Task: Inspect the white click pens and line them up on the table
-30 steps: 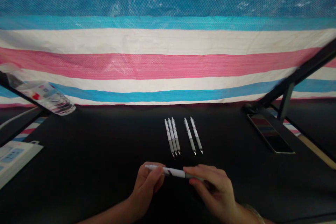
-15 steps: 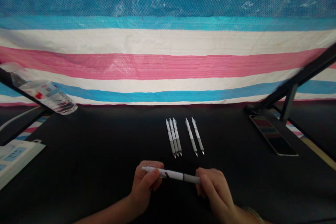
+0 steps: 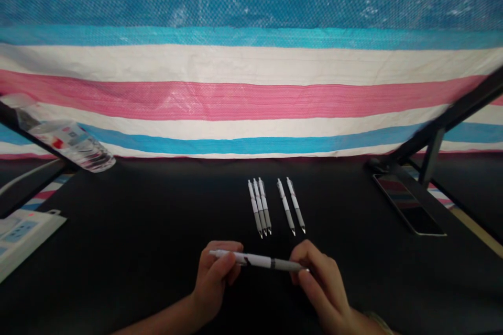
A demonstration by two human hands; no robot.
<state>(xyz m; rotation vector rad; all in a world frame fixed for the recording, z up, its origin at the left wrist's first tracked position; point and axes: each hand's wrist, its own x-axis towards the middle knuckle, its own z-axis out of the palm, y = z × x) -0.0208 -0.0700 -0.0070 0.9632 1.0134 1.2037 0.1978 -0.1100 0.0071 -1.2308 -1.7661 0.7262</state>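
A white pen [image 3: 257, 260] with a grey grip lies almost level between my two hands, just above the black table. My left hand [image 3: 218, 269] pinches its clip end between thumb and fingers. At the other end, my right hand [image 3: 320, 282] has its thumb and index finger around the tip, the thumb close to the metal point. Beyond my hands, three matching pens [image 3: 259, 207] lie side by side on the table. Two more pens [image 3: 291, 207] lie a little to their right, all with tips toward me.
A phone [image 3: 408, 207] lies at the right beside a black metal support [image 3: 434, 141]. At the left are a tilted clear bottle [image 3: 78, 146] and a white power strip [image 3: 29, 241]. Striped plastic sheeting [image 3: 251, 99] hangs behind the table [image 3: 157, 209].
My right thumb and index finger have loosened and parted, so the pen's tip now shows between them. The pen has shifted slightly left with my left hand. The other pens have not moved.
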